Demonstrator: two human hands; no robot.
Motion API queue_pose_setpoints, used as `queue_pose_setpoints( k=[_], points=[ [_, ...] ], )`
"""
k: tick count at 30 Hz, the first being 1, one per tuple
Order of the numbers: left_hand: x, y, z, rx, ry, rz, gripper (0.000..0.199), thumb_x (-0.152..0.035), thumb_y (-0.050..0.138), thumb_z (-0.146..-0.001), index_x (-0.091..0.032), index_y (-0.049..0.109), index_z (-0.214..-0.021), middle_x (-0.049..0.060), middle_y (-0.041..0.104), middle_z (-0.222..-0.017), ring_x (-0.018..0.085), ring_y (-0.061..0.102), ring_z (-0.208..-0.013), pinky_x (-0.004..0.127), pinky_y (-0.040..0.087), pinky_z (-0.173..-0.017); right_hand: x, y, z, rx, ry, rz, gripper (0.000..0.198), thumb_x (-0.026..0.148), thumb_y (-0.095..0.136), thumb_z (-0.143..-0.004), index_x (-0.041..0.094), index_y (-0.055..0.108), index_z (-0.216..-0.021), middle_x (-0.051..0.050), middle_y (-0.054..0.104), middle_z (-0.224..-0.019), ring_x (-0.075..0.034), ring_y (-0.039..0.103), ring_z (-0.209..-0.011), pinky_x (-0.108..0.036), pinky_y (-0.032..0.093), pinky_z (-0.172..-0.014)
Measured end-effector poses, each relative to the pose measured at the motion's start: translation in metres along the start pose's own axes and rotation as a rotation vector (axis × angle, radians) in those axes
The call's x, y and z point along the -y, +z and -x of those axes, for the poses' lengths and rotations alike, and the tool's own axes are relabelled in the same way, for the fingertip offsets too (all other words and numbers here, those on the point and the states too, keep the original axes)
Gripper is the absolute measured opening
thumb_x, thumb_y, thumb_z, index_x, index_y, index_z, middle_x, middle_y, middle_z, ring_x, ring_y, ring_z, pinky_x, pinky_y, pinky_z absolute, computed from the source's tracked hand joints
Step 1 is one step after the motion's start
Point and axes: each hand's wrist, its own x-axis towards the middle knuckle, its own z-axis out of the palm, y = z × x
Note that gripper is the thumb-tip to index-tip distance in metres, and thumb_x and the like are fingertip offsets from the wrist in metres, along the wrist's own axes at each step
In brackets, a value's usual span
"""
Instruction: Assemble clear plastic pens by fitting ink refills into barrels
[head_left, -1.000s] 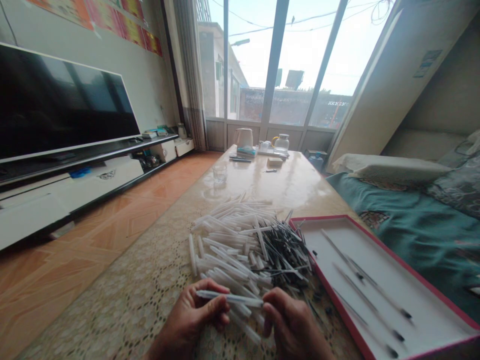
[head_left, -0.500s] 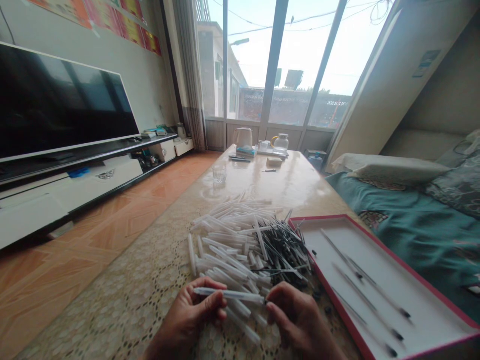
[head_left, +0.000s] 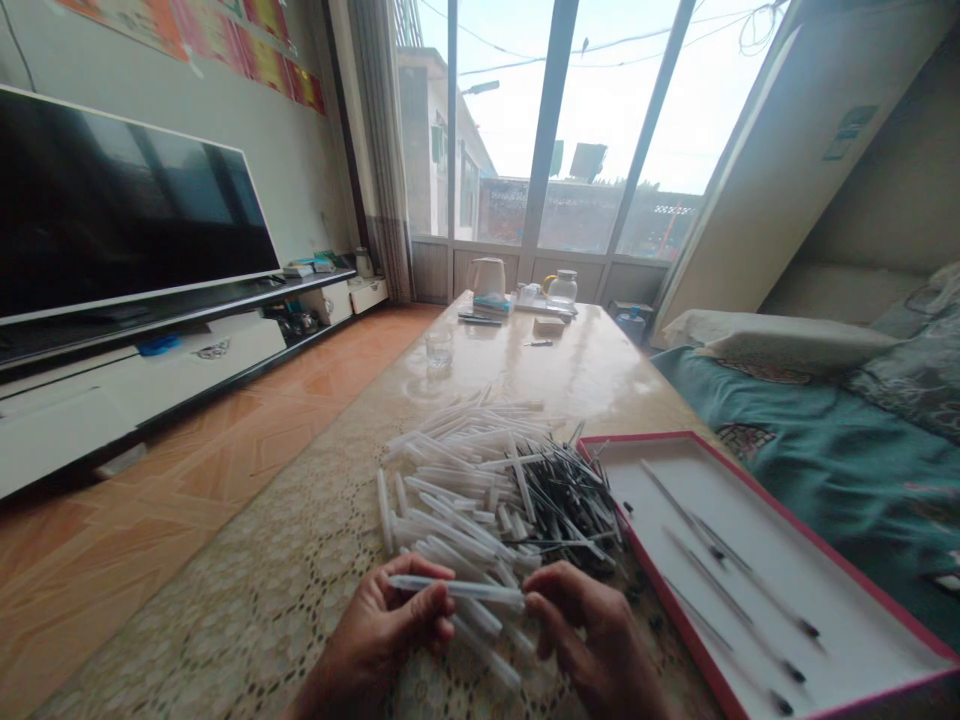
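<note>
A translucent white pen barrel (head_left: 484, 592) lies nearly level across the front of the table, its tapered tip toward the left. My left hand (head_left: 394, 615) is closed around the tip half, thumb over it. At the barrel's other end, the thumb and forefinger of my right hand (head_left: 581, 625) pinch the end, and any small part between them is hidden. Just beyond my hands is a heap of similar pen barrels (head_left: 450, 490). Touching its right side is a pile of thin dark pen refills (head_left: 566, 495).
A shallow white box with a red rim (head_left: 817, 560) stands at the right, holding several assembled pens (head_left: 739, 590) with black ends. Farther back on the table are a drinking glass (head_left: 439, 350), a glass jug (head_left: 562, 287) and a pale kettle (head_left: 489, 275).
My right fingers have shifted slightly left, closer against the barrel's end. The small dark piece seen there before is now covered. My left hand and the barrel have stayed in place.
</note>
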Motion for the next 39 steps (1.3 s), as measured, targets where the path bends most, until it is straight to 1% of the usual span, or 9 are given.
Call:
queue_pose_setpoints(
  k=[7, 16, 22, 24, 26, 28, 30, 34, 39],
  points=[
    [-0.001, -0.001, 0.002, -0.008, -0.012, 0.080, 0.022, -0.028, 0.087, -0.062, -0.015, 0.073, -0.073, 0.001, 0.070, -0.053, 0.009, 0.061, -0.044, 0.015, 0.048, -0.045, 0.001, -0.003, -0.001, 0.066, -0.046, 0.134, 0.023, 0.034, 0.047, -0.092, 0.018, 0.057, -0.078, 0.001, 0.057, -0.065, -0.013, 0.055, -0.050, -0.021, 0.042, -0.048],
    [-0.020, -0.005, 0.003, -0.273, 0.136, 0.307, 0.033, -0.017, 0.092, -0.051, -0.015, 0.076, -0.080, 0.001, 0.074, -0.063, 0.011, 0.067, -0.053, 0.015, 0.055, -0.052, -0.001, -0.061, -0.011, -0.163, -0.099, 0.551, 0.015, 0.026, 0.047, -0.088, 0.023, 0.046, -0.073, 0.004, 0.048, -0.062, -0.014, 0.049, -0.055, -0.025, 0.039, -0.053],
    [-0.012, -0.001, 0.000, -0.141, 0.069, 0.044, 0.034, -0.024, 0.085, -0.065, -0.013, 0.073, -0.094, 0.004, 0.076, -0.069, 0.014, 0.069, -0.059, 0.019, 0.056, -0.056, -0.016, -0.070, -0.021, -0.407, 0.070, 0.517, 0.023, 0.040, 0.048, -0.089, 0.020, 0.057, -0.081, -0.002, 0.063, -0.065, -0.020, 0.060, -0.058, -0.029, 0.046, -0.058],
    [-0.010, 0.001, 0.000, -0.098, 0.083, -0.005, 0.061, -0.025, 0.085, -0.066, -0.014, 0.061, -0.121, 0.008, 0.078, -0.087, 0.020, 0.072, -0.073, 0.025, 0.058, -0.065, -0.016, -0.074, -0.022, -0.435, 0.108, 0.500, 0.028, 0.044, 0.047, -0.088, 0.020, 0.060, -0.087, -0.006, 0.068, -0.073, -0.022, 0.065, -0.065, -0.031, 0.048, -0.062],
    [-0.012, 0.003, 0.001, -0.090, 0.118, 0.005, 0.091, -0.024, 0.083, -0.068, -0.021, 0.033, -0.144, 0.011, 0.075, -0.104, 0.024, 0.072, -0.087, 0.030, 0.058, -0.073, -0.014, -0.082, -0.021, -0.467, 0.157, 0.548, 0.028, 0.045, 0.046, -0.087, 0.021, 0.060, -0.086, -0.007, 0.070, -0.074, -0.023, 0.066, -0.065, -0.031, 0.047, -0.060],
    [-0.014, 0.005, 0.002, -0.091, 0.137, 0.013, 0.105, -0.023, 0.080, -0.072, -0.027, 0.010, -0.150, 0.011, 0.073, -0.111, 0.025, 0.071, -0.091, 0.033, 0.057, -0.077, -0.015, -0.094, -0.020, -0.498, 0.209, 0.664, 0.024, 0.041, 0.044, -0.086, 0.022, 0.059, -0.084, -0.007, 0.069, -0.072, -0.024, 0.066, -0.064, -0.031, 0.045, -0.058],
    [-0.017, 0.006, 0.004, -0.094, 0.140, -0.004, 0.102, -0.022, 0.077, -0.076, -0.027, 0.008, -0.150, 0.010, 0.073, -0.109, 0.022, 0.071, -0.086, 0.031, 0.056, -0.074, -0.019, -0.106, -0.017, -0.460, 0.258, 0.800, 0.018, 0.035, 0.043, -0.085, 0.022, 0.057, -0.082, -0.008, 0.069, -0.073, -0.025, 0.067, -0.066, -0.032, 0.044, -0.059],
    [-0.019, 0.006, 0.004, -0.109, 0.142, -0.028, 0.082, -0.024, 0.077, -0.075, -0.020, 0.029, -0.141, 0.004, 0.074, -0.087, 0.016, 0.068, -0.066, 0.024, 0.053, -0.061, -0.037, -0.125, -0.010, -0.239, 0.348, 1.012, 0.011, 0.028, 0.045, -0.084, 0.024, 0.053, -0.079, -0.009, 0.069, -0.082, -0.027, 0.067, -0.073, -0.033, 0.042, -0.060],
    [-0.016, 0.004, 0.004, -0.111, 0.164, -0.084, 0.062, -0.028, 0.076, -0.077, -0.019, 0.044, -0.128, -0.002, 0.069, -0.073, 0.012, 0.060, -0.053, 0.020, 0.048, -0.050, -0.048, -0.139, 0.001, -0.065, 0.393, 1.011, 0.010, 0.030, 0.054, -0.079, 0.026, 0.054, -0.070, -0.003, 0.070, -0.076, -0.025, 0.066, -0.070, -0.030, 0.038, -0.057]
  ],
)
